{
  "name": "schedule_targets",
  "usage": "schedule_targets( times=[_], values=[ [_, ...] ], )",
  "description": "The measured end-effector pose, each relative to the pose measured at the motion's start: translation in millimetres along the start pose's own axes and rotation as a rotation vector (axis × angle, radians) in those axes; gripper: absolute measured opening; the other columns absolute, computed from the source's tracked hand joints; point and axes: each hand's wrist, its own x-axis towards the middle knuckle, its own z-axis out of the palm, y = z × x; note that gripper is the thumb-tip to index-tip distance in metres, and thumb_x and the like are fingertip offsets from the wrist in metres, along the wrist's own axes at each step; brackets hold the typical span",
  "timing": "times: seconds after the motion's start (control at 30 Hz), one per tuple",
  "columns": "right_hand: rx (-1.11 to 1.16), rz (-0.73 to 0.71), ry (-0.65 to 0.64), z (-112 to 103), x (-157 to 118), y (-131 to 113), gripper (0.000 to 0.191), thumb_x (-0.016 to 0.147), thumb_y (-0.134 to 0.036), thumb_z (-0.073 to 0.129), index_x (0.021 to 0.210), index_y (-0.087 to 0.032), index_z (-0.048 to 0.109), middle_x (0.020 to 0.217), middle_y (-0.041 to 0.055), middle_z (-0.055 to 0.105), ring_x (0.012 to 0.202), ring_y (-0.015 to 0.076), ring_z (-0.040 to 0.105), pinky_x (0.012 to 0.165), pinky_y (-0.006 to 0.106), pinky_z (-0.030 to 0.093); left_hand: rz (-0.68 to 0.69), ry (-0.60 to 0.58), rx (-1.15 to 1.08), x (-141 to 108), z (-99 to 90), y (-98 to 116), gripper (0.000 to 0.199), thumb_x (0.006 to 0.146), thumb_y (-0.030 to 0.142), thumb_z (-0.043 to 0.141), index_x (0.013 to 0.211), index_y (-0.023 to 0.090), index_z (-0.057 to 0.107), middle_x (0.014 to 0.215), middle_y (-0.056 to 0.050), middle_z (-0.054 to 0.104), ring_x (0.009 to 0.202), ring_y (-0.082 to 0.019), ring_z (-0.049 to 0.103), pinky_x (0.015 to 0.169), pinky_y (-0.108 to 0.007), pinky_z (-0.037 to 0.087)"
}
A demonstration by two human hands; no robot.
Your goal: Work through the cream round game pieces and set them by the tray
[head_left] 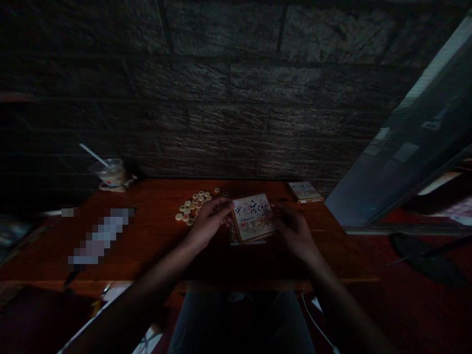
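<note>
Between my two hands is a Chinese chess box (255,219), its printed face up and slightly turned. My left hand (213,216) grips its left edge with thumb and fingers. On the opposite side, my right hand (293,228) holds the right edge, its fingers partly dark and hard to see. Beneath the box, another flat printed piece (233,238) sticks out at the lower left; most of it is hidden. Several round wooden chess pieces (188,204) lie loose just beyond my left hand.
A second Chinese chess box (305,191) lies at the table's back right. A plastic cup (112,174) with a straw stands at the back left. The wooden table (155,196) meets a dark block wall (236,98); a grey post (383,152) rises at the right. A cable (317,324) hangs below.
</note>
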Motion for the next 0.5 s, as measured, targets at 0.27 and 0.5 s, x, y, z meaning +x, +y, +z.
schedule_targets(
  times=[0.27,0.5],
  values=[
    [0.086,0.142,-0.066,1.9,37.8,0.7,0.064,0.08,-0.067,0.07,0.113,-0.012,0.077,0.094,0.0108,0.08,0.074,0.0238,0.076,0.06,0.032,0.061,0.198,-0.077,0.319,13.6,-0.4,14.1,0.059,0.088,0.049,0.077,0.137,0.018,0.067,0.129,-0.011,0.075,0.116,-0.027,0.07,0.107,-0.042,0.053],
    [-0.178,0.062,-0.106,10.9,28.6,7.3,0.039,0.09,-0.047,0.063,0.106,-0.015,0.081,0.096,0.0097,0.08,0.072,0.0229,0.074,0.059,0.03,0.057,0.36,0.033,0.865,-13.1,-4.2,-23.7,0.059,0.108,0.049,0.039,0.153,0.013,0.053,0.161,-0.016,0.049,0.154,-0.032,0.038,0.13,-0.052,0.026]
  ],
)
